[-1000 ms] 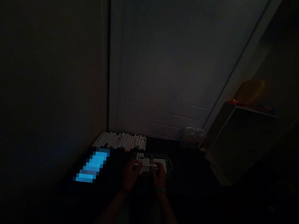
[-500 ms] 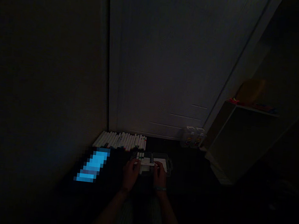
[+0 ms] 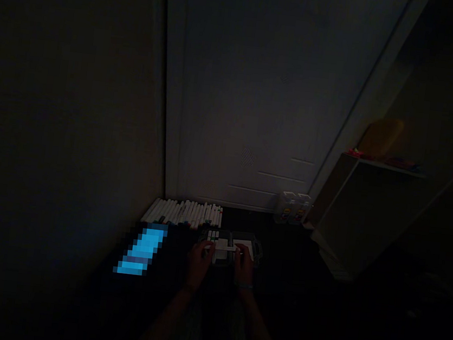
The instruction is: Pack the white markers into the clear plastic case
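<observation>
Above a dark case point(image 3: 230, 240), left hand point(image 3: 199, 265) and right hand point(image 3: 243, 267) closed around a white marker point(image 3: 223, 249) (no label legible).

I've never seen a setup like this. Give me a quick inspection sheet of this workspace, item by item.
Surface: dark floor, too dim to tell its material.
Job's things: plastic compartment case with a white stick lying across it.
Hands: left hand and right hand both at the stick; grip too dim to tell.
Clutter: row of white markers; blurred blue screen.
Cables: nothing seen.
Surroundings: white door, two bottles, shelf unit with a yellow object on top.
</observation>
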Demonstrator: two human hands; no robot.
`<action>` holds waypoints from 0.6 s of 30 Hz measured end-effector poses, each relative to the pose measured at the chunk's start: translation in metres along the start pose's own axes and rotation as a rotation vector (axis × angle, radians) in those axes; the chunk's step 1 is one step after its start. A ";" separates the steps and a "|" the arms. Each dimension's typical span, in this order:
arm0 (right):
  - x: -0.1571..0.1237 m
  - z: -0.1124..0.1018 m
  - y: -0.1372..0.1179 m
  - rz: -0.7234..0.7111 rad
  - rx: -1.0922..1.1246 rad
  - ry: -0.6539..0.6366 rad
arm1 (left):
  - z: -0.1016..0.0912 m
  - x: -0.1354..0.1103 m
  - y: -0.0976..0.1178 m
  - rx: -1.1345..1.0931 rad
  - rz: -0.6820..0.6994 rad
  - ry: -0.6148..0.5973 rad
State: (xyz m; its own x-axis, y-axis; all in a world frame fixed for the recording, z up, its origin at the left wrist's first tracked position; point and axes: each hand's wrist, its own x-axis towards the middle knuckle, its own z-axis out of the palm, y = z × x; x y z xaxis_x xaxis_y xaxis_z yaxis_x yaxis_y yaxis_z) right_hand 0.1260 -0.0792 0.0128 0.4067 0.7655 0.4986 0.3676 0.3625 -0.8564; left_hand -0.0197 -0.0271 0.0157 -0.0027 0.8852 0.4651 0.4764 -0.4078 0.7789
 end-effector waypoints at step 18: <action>0.000 -0.001 0.002 -0.004 -0.054 -0.005 | 0.000 0.001 0.001 -0.038 -0.012 0.022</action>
State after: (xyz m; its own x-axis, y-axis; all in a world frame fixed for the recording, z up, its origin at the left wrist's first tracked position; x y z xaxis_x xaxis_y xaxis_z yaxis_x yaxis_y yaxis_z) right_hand 0.1274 -0.0795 0.0112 0.4008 0.7670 0.5010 0.4139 0.3362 -0.8459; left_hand -0.0194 -0.0268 0.0167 -0.0280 0.8849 0.4650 0.4421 -0.4062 0.7997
